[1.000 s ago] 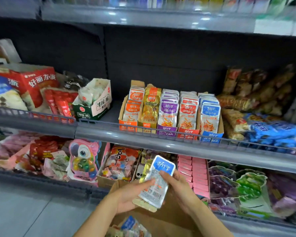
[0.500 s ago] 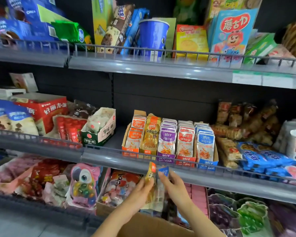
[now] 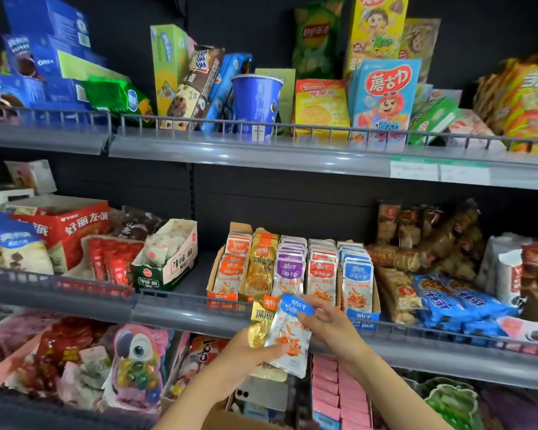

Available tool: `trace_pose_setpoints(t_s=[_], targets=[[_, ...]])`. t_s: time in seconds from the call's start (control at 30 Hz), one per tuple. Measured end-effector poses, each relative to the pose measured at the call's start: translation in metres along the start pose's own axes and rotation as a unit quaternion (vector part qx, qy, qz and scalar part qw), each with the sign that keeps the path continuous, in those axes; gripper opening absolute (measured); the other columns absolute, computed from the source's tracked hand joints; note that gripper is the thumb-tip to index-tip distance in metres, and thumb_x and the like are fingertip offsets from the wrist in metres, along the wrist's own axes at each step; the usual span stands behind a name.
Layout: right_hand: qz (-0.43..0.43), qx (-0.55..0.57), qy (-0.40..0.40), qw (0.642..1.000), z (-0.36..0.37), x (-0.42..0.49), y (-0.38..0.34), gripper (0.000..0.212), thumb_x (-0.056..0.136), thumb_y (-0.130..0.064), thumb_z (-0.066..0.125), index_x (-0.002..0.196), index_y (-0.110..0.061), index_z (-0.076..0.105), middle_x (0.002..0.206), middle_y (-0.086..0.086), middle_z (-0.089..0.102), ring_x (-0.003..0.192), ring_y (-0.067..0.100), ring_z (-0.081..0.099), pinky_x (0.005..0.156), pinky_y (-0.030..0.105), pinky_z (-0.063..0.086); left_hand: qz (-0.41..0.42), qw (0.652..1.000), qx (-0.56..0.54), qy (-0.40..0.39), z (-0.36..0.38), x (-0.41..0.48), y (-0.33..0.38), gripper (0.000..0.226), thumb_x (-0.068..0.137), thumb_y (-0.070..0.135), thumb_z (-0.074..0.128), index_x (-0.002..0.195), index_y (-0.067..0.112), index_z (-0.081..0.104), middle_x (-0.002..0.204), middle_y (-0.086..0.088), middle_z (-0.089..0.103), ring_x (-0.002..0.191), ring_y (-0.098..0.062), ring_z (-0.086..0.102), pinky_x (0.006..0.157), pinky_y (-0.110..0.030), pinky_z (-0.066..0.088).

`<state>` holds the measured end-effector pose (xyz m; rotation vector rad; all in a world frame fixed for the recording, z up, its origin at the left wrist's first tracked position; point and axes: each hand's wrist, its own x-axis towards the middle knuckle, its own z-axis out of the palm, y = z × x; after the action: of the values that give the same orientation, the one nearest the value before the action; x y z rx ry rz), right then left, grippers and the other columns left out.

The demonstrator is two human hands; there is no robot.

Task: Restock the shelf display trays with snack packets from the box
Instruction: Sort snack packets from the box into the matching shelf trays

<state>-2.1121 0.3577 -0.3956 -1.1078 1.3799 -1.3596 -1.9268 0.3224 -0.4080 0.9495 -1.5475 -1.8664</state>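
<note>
My left hand (image 3: 246, 352) holds a small stack of snack packets from below: a gold packet (image 3: 259, 318) behind and a blue-topped silver packet (image 3: 288, 333) in front. My right hand (image 3: 326, 324) pinches the blue-topped packet at its right edge. Both hands sit just in front of the middle shelf rail. Right behind them stands the cardboard display tray (image 3: 213, 276) with rows of orange, gold, purple, red and blue packets. The brown cardboard box (image 3: 221, 414) is at the bottom, between my forearms.
A grey wire rail (image 3: 168, 297) fronts the middle shelf. A green and white carton (image 3: 168, 262) stands left of the tray, blue wrapped snacks (image 3: 460, 305) to its right. The shelf above (image 3: 261, 150) carries boxes and a blue cup. Pink packs (image 3: 326, 386) fill the lower shelf.
Both hands have lifted the packets from above the box up to the middle shelf's front rail. The view has tilted upward, bringing the top shelf into sight.
</note>
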Motion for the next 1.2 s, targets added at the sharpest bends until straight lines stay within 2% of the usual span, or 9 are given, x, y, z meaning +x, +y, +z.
trace_pose_setpoints(t_s=[0.23, 0.5, 0.6, 0.67, 0.73, 0.87, 0.93, 1.03, 1.2], targets=[[0.029, 0.142, -0.023, 0.989, -0.042, 0.013, -0.013, 0.035, 0.087, -0.009, 0.06, 0.122, -0.016, 0.059, 0.11, 0.012, 0.07, 0.096, 0.023, 0.067, 0.081, 0.033, 0.055, 0.068, 0.997, 0.029, 0.032, 0.024, 0.025, 0.027, 0.036, 0.076, 0.008, 0.075, 0.108, 0.018, 0.061, 0.097, 0.008, 0.072, 0.085, -0.001, 0.068, 0.063, -0.01, 0.048], [-0.019, 0.039, 0.022, 0.999, -0.096, 0.032, -0.031, 0.043, 0.086, -0.003, 0.062, 0.125, -0.018, 0.053, 0.106, 0.013, 0.071, 0.097, 0.027, 0.069, 0.086, 0.04, 0.055, 0.06, 0.997, 0.046, 0.03, 0.043, 0.066, 0.041, 0.019, 0.083, 0.013, 0.071, 0.093, 0.023, 0.059, 0.087, 0.011, 0.066, 0.063, 0.006, 0.063, 0.051, -0.007, 0.045], [-0.077, 0.005, 0.122, 0.99, -0.123, 0.05, -0.051, 0.041, 0.085, 0.002, 0.062, 0.121, -0.017, 0.056, 0.101, 0.008, 0.071, 0.088, 0.021, 0.069, 0.068, 0.027, 0.059, 0.047, 0.998, 0.026, 0.041, 0.042, 0.078, 0.046, 0.015, 0.085, 0.018, 0.068, 0.095, 0.021, 0.057, 0.086, 0.012, 0.061, 0.072, 0.002, 0.057, 0.055, -0.012, 0.044], [-0.11, -0.011, 0.168, 0.98, -0.142, 0.066, -0.058, 0.039, 0.085, 0.006, 0.06, 0.118, -0.015, 0.056, 0.101, 0.008, 0.069, 0.087, 0.02, 0.067, 0.067, 0.026, 0.059, 0.043, 0.998, 0.02, 0.048, 0.04, 0.089, 0.048, 0.024, 0.083, 0.023, 0.07, 0.101, 0.021, 0.055, 0.093, 0.01, 0.06, 0.087, -0.005, 0.057, 0.076, -0.018, 0.046], [-0.132, -0.055, 0.196, 0.97, -0.157, 0.082, -0.056, 0.037, 0.084, 0.008, 0.059, 0.112, -0.016, 0.058, 0.105, 0.01, 0.068, 0.092, 0.022, 0.066, 0.074, 0.03, 0.058, 0.042, 0.997, 0.027, 0.051, 0.038, 0.1, 0.047, 0.028, 0.081, 0.026, 0.073, 0.104, 0.021, 0.057, 0.102, 0.007, 0.064, 0.104, -0.014, 0.058, 0.092, -0.03, 0.044], [-0.133, -0.188, 0.165, 0.959, -0.169, 0.105, -0.031, 0.038, 0.084, 0.006, 0.062, 0.119, -0.006, 0.055, 0.113, 0.011, 0.063, 0.103, 0.025, 0.061, 0.074, 0.021, 0.055, 0.034, 0.998, 0.035, 0.028, 0.042, 0.108, 0.046, 0.02, 0.086, 0.017, 0.067, 0.092, 0.027, 0.051, 0.085, 0.012, 0.059, 0.073, 0.001, 0.056, 0.058, -0.014, 0.044], [-0.104, -0.266, 0.138, 0.948, -0.168, 0.111, -0.018, 0.04, 0.084, 0.0, 0.065, 0.121, -0.011, 0.055, 0.112, 0.006, 0.063, 0.107, 0.024, 0.061, 0.082, 0.026, 0.053, 0.026, 0.999, 0.031, 0.03, 0.043, 0.11, 0.043, 0.027, 0.083, 0.018, 0.07, 0.097, 0.03, 0.05, 0.089, 0.012, 0.06, 0.077, -0.001, 0.057, 0.068, -0.019, 0.047], [-0.072, -0.347, 0.115, 0.928, -0.163, 0.11, -0.013, 0.043, 0.083, -0.006, 0.068, 0.122, -0.017, 0.054, 0.112, -0.002, 0.058, 0.102, 0.014, 0.057, 0.074, 0.01, 0.047, 0.022, 0.998, 0.036, 0.052, 0.042, 0.111, 0.041, 0.036, 0.078, 0.022, 0.075, 0.108, 0.026, 0.055, 0.1, 0.008, 0.066, 0.091, -0.007, 0.062, 0.08, -0.028, 0.049], [-0.097, -0.514, 0.135, 0.842, -0.166, 0.109, -0.01, 0.055, 0.078, -0.023, 0.073, 0.129, -0.025, 0.052, 0.131, 0.0, 0.047, 0.121, 0.019, 0.044, 0.101, 0.033, 0.04, 0.038, 0.993, 0.076, 0.079, 0.035, 0.109, 0.037, 0.032, 0.079, 0.026, 0.074, 0.108, 0.025, 0.063, 0.101, 0.009, 0.071, 0.094, -0.006, 0.066, 0.075, -0.021, 0.049]])
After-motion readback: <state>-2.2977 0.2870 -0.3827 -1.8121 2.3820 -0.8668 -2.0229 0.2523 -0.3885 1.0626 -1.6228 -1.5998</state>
